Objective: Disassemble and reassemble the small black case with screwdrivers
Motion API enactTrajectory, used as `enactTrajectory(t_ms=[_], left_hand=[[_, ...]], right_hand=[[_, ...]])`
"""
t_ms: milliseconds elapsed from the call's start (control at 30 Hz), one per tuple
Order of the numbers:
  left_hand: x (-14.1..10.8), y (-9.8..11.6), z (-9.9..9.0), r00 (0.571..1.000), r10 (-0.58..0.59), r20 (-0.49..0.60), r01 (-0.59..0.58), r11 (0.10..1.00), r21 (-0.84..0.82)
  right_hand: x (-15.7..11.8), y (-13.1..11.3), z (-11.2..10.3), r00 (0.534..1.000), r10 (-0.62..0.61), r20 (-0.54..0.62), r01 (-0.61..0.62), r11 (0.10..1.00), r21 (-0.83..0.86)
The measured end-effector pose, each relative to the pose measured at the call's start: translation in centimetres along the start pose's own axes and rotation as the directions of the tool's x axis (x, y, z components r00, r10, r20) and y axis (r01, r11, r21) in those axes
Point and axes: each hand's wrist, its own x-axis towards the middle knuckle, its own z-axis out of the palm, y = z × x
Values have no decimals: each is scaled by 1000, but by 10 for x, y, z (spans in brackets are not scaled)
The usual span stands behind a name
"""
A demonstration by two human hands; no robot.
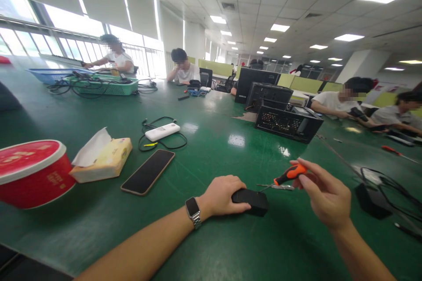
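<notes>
Left hand (226, 195) lies low, palm down, gripping one end of a black box (255, 203), its thumb stretched along the near side and its fingers bent over the far side. The box rests on the green table (231, 252) in front of the person, between the two hands. The left forearm slants in from the lower left, a watch (193, 208) around its wrist.

Raised above the table, the right hand (328, 195) holds a screwdriver (290, 174), pinching the end of its orange and black handle between thumb and fingertips. The right forearm rises from the lower right. The screwdriver's shaft tilts down leftward to the box's top; whether its tip touches cannot be told.
</notes>
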Motion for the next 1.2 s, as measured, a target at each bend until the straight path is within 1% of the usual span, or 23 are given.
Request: enactTrajectory(t_ms=[100,167,233,333,467,600,667,733,867,933,1100,1200], left_hand=[[0,0,0,1000,3,-1,-3,1000,-4],[1,0,-1,1000,2,1,-2,1000,-1],[1,1,-1,1000,3,4,-3,1000,2],[0,1,-1,1000,8,3,-8,1000,0],[0,1,-1,1000,7,-4,-7,1000,8],[1,1,-1,1000,9,-4,-9,1000,7],[1,1,-1,1000,11,-4,-11,1000,6],[1,0,-1,1000,13,-3,-13,1000,6],[1,0,0,1000,8,3,-8,1000,-3],[1,0,0,1000,8,9,-8,1000,-7],[1,0,-1,1000,0,13,0,1000,-3],[0,1,-2,1000,-3,13,3,1000,-5]], right_hand=[[23,-13,0,989,-6,145,32,984,-177],[37,-23,3,978,12,209,51,955,-292],[46,-29,8,975,26,221,59,927,-369],[50,-34,17,979,-4,203,93,898,-430],[43,-40,20,974,-29,223,126,892,-434],[36,-46,15,960,-33,278,136,922,-361],[34,-48,13,957,-54,284,153,928,-341],[34,-49,12,960,-83,268,182,911,-369],[34,-47,11,960,-135,246,240,851,-467],[35,-46,12,960,-136,244,238,855,-461],[37,-47,13,951,-104,291,207,914,-350],[35,-48,12,951,-104,291,214,901,-378]])
